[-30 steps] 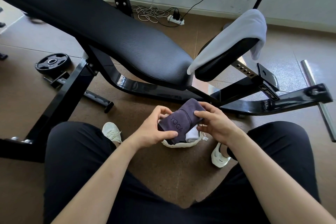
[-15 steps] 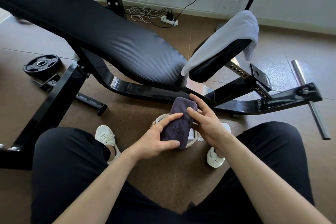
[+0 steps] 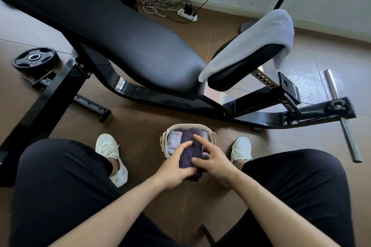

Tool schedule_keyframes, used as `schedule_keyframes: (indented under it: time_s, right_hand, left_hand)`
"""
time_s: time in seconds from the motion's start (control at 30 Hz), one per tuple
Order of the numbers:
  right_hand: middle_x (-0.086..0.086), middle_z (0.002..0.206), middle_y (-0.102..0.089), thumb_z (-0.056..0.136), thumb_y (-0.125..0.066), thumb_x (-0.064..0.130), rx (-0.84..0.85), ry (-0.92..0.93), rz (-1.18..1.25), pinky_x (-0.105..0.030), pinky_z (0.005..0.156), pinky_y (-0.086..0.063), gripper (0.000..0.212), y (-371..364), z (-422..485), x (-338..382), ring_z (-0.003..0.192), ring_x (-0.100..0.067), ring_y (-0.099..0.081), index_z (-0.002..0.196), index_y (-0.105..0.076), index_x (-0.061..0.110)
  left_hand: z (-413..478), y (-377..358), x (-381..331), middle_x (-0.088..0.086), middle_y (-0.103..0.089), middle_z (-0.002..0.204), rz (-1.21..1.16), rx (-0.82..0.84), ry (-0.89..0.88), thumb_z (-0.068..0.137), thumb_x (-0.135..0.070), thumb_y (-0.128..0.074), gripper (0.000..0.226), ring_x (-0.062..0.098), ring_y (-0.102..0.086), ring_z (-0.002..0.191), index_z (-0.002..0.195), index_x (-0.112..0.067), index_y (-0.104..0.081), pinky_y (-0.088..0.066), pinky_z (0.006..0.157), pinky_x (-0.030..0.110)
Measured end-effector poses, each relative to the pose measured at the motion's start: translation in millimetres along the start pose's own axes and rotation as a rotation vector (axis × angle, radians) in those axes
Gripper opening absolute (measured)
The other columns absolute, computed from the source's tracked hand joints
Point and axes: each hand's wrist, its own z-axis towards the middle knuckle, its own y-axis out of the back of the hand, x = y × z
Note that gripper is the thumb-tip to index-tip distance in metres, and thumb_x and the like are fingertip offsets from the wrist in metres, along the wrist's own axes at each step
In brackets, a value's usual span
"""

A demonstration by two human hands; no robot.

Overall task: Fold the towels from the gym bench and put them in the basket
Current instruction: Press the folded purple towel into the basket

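A folded dark purple towel (image 3: 190,153) lies in the small cream woven basket (image 3: 187,126) on the floor between my feet. It rests on a folded white towel (image 3: 174,140) inside the basket. My left hand (image 3: 176,168) grips the purple towel's near left side. From the right, my right hand (image 3: 212,158) holds the same towel with fingers spread over its top. A pale grey towel (image 3: 255,40) stays draped over the black gym bench's seat pad (image 3: 241,68) at the upper right.
The bench's long black backrest (image 3: 112,32) and frame (image 3: 220,106) cross the floor just beyond the basket. A weight plate (image 3: 34,59) lies at left, a steel bar (image 3: 341,114) at right, a power strip with cables (image 3: 186,13) by the wall. My white shoes (image 3: 112,156) flank the basket.
Both hands have lowered the purple towel from above the basket down into it. The view has tilted down, so the basket's rim now shows.
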Motion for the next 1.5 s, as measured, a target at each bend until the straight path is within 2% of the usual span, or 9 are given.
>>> schedule_keyframes:
  time_s: [0.13,0.27,0.4,0.53,0.67,0.93,1.07,1.17,1.5]
  right_hand:
    - [-0.008,0.145,-0.051,0.069,-0.087,0.023,0.105,-0.165,-0.066,-0.049,0.104,-0.053,0.1,-3.1,15.7,-29.1,0.128,-0.026,-0.06,0.154,-0.036,0.035]
    - [-0.003,0.146,-0.05,0.064,-0.086,0.028,0.157,-0.238,-0.179,-0.049,0.108,-0.05,0.11,-1.3,44.1,-46.5,0.131,-0.022,-0.055,0.157,-0.029,0.032]
    - [-0.012,0.145,-0.051,0.082,-0.078,0.002,0.196,-0.263,-0.252,-0.046,0.101,-0.055,0.099,2.6,82.1,-54.4,0.123,-0.029,-0.061,0.16,-0.022,0.025]
    - [-0.009,0.15,-0.045,0.087,-0.074,-0.001,0.155,-0.3,-0.26,-0.043,0.103,-0.054,0.098,4.5,127.3,-78.2,0.127,-0.029,-0.058,0.162,-0.018,0.029]
    - [-0.006,0.161,-0.033,0.09,-0.074,0.008,0.142,-0.307,-0.385,-0.048,0.108,-0.049,0.099,3.8,178.2,-114.1,0.14,-0.032,-0.046,0.162,-0.011,0.035]
    - [-0.004,0.163,-0.025,0.09,-0.072,0.009,0.163,-0.207,-0.499,-0.038,0.116,-0.041,0.102,-7.4,259.2,-175.5,0.144,-0.027,-0.037,0.162,-0.003,0.028]
    - [-0.01,0.157,-0.032,0.091,-0.068,0.046,0.188,-0.155,-0.811,-0.044,0.112,-0.041,0.097,-11.9,276.7,-208.2,0.139,-0.035,-0.039,0.162,-0.003,0.032]
    - [-0.015,0.168,-0.01,0.086,-0.039,0.081,0.072,-0.084,-1.164,-0.059,0.114,-0.031,0.095,-11.5,274.3,-232.5,0.148,-0.043,-0.023,0.161,-0.003,0.034]
    - [-0.012,0.168,-0.015,0.079,-0.028,0.091,0.071,-0.142,-1.244,-0.063,0.12,-0.011,0.104,-35.8,288.7,-247.4,0.152,-0.043,-0.014,0.161,0.006,0.034]
  left_hand:
    - [11.5,-2.1,23.4,0.002,-0.043,0.153,0.075,0.085,0.153,0.069,-0.041,-0.075,0.098,0.018,-0.047,0.139,0.152,-0.043,-0.023,-0.042,0.112,0.031]
    - [30.4,5.6,39.2,0.005,-0.042,0.157,0.168,0.142,0.242,0.067,-0.047,-0.078,0.11,0.022,-0.047,0.14,0.158,-0.036,-0.017,-0.042,0.113,0.034]
    - [68.0,19.6,51.1,0.005,-0.054,0.145,0.204,0.114,0.321,0.071,-0.04,-0.077,0.093,0.021,-0.055,0.129,0.153,-0.037,-0.034,-0.047,0.106,0.034]
    - [107.9,37.2,76.6,0.002,-0.067,0.119,0.13,-0.045,0.405,0.086,-0.018,-0.075,0.058,0.019,-0.064,0.112,0.14,-0.027,-0.056,-0.049,0.095,0.031]
    - [135.1,56.6,116.5,-0.003,-0.07,0.11,0.104,-0.188,0.502,0.09,-0.02,-0.07,0.047,0.022,-0.067,0.107,0.136,-0.026,-0.059,-0.054,0.097,0.041]
    - [182.1,66.8,157.6,-0.003,-0.042,0.154,0.175,-0.214,0.549,0.096,-0.028,-0.068,0.074,0.022,-0.057,0.128,0.157,-0.039,-0.028,-0.051,0.105,0.043]
    - [196.6,60.8,165.4,-0.005,-0.048,0.144,0.203,-0.192,0.491,0.09,-0.021,-0.065,0.074,0.022,-0.056,0.126,0.152,-0.044,-0.031,-0.051,0.103,0.047]
    - [199.6,55.3,168.2,0.003,-0.047,0.142,0.267,-0.218,0.498,0.093,-0.017,-0.063,0.071,0.024,-0.056,0.124,0.155,-0.034,-0.032,-0.05,0.102,0.047]
    - [201.3,57.9,175.0,0.002,-0.038,0.152,0.255,-0.204,0.549,0.095,-0.015,-0.065,0.079,0.017,-0.057,0.119,0.16,-0.031,-0.024,-0.05,0.099,0.036]
